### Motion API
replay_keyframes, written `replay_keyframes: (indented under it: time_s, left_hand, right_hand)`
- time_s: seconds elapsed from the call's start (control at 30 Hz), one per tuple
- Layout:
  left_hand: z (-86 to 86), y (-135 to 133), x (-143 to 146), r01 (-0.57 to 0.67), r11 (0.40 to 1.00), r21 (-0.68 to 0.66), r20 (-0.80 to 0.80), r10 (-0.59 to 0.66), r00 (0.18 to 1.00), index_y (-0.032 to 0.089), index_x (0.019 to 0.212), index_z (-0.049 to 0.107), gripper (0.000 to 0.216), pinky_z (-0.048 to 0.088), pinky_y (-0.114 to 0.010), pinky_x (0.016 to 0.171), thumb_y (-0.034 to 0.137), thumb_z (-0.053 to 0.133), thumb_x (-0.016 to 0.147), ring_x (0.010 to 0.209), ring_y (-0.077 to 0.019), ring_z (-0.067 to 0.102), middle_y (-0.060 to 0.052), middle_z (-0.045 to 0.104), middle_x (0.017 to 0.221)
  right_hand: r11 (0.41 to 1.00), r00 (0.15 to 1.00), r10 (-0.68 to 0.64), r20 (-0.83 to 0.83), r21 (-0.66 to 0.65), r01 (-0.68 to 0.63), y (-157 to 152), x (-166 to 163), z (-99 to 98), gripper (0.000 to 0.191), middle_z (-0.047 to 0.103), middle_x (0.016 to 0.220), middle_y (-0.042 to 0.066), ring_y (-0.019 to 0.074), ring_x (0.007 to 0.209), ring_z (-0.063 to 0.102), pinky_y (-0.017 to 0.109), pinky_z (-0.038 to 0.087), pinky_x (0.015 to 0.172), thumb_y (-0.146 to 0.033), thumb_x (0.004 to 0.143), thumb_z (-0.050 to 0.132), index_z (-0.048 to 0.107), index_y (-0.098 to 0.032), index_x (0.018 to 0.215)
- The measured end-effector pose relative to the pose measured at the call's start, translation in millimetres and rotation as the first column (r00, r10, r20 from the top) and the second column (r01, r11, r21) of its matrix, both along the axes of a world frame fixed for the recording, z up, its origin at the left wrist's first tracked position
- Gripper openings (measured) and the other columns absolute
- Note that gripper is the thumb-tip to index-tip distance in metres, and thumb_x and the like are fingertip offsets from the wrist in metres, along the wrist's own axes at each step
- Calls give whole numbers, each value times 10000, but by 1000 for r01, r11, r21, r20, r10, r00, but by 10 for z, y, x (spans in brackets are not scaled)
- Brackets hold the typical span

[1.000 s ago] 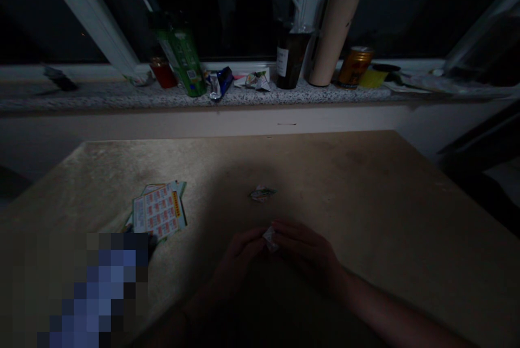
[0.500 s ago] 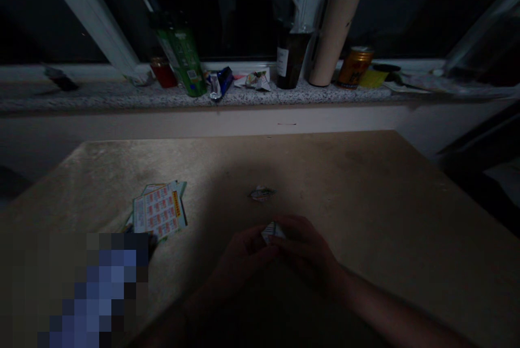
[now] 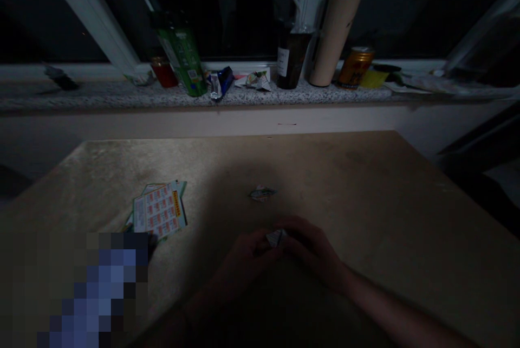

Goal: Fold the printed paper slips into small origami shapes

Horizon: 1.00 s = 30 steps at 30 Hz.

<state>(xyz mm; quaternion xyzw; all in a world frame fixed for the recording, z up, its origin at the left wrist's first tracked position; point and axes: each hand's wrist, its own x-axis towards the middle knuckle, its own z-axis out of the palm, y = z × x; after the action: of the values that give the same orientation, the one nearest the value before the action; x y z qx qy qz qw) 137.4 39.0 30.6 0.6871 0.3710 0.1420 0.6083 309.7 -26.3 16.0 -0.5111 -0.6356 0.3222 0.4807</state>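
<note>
Between my fingers is a small folded piece of paper [image 3: 275, 238], pale with dark printed lines and a pointed shape. My left hand [image 3: 246, 256] pinches it from the left, thumb in front. My right hand [image 3: 311, 245] closes on its right side, with the fingers curled over behind. Just beyond my hands, a small folded paper boat [image 3: 262, 193] lies on the table [image 3: 345, 174]. Over to the left rests a stack of printed cards [image 3: 160, 210], green-edged with rows of red print. Deep shadow hides much of my hands' undersides.
A speckled stone sill [image 3: 244, 97] runs behind the table. On it stand a green container [image 3: 184, 60], a dark cup with a straw [image 3: 292, 60], a tall pinkish cylinder [image 3: 341, 23] and an orange can [image 3: 355, 68]. A pixelated patch covers the lower left.
The folded paper has turned in my fingers and shifted slightly right and down. My right fingers have moved a little to the right. The boat and cards stay put.
</note>
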Motion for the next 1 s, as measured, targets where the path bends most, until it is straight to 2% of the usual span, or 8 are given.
replay_keyframes:
  time_s: [0.07, 0.17, 0.23, 0.43, 0.53, 0.83, 0.9, 1.0]
  left_hand:
    - [7, -1, 8, 41, 998, 41, -30, -40, 999, 166, 879, 643, 188, 424, -216, 631, 331, 589, 807, 733, -163, 587, 6, 645, 774]
    - [9, -6, 17, 100, 993, 60, -57, -97, 994, 162, 859, 644, 196, 411, -205, 610, 337, 567, 814, 701, -151, 575, 9, 638, 748]
    - [4, -12, 17, 128, 989, 71, -62, -124, 990, 163, 861, 645, 209, 410, -201, 611, 348, 558, 820, 700, -148, 574, 7, 639, 755]
    - [2, -28, -1, 206, 969, 139, -176, -181, 968, 153, 808, 657, 209, 378, -189, 553, 346, 576, 807, 629, -134, 545, 17, 616, 689]
    - [-7, -30, -6, 212, 967, 142, -173, -187, 967, 159, 810, 662, 215, 390, -189, 564, 355, 575, 809, 643, -142, 564, 13, 637, 702]
    - [-23, -15, -15, 232, 966, 111, -110, -220, 969, 177, 847, 683, 251, 426, -193, 624, 353, 507, 871, 710, -161, 637, -2, 698, 782]
    - [-23, -19, -19, 236, 962, 135, -94, -225, 970, 175, 840, 673, 246, 426, -192, 624, 350, 503, 873, 708, -157, 634, -5, 695, 781]
    - [-34, -35, -26, 241, 947, 214, -154, -211, 965, 170, 814, 656, 251, 408, -193, 592, 376, 520, 859, 662, -146, 606, -4, 670, 738]
  right_hand:
    - [999, 999, 29, 32, 22, -29, 17, -2, 14, 161, 628, 913, 50, 170, 846, 596, 295, 486, 739, -319, 906, 503, 609, -221, 978]
    - [998, 992, -57, 116, 26, 54, 9, -22, 22, 200, 561, 731, 15, 139, 656, 530, 250, 438, 580, -350, 911, 477, 567, -199, 814]
    - [997, 980, -82, 184, 18, 80, -7, -39, 21, 250, 524, 677, 1, 131, 604, 485, 238, 403, 536, -356, 927, 431, 520, -198, 755]
    - [1000, 953, -3, 301, 12, -1, -11, -58, -8, 393, 526, 634, 4, 129, 562, 463, 241, 380, 516, -374, 973, 285, 488, -198, 687]
    - [1000, 947, -3, 322, 19, -4, 9, -58, -27, 442, 524, 607, 4, 131, 549, 468, 243, 381, 512, -400, 976, 261, 487, -198, 653]
    - [1000, 958, 3, 286, 13, -7, 8, -61, 8, 434, 519, 567, -20, 115, 505, 471, 222, 351, 481, -405, 973, 284, 484, -208, 643]
    - [999, 956, -5, 292, 40, -7, -8, -65, -5, 420, 517, 567, -19, 111, 503, 467, 220, 344, 478, -382, 974, 298, 477, -204, 638]
    - [995, 946, -14, 323, 94, -18, -24, -70, -35, 399, 522, 580, -11, 113, 523, 473, 226, 346, 498, -343, 975, 306, 465, -200, 639]
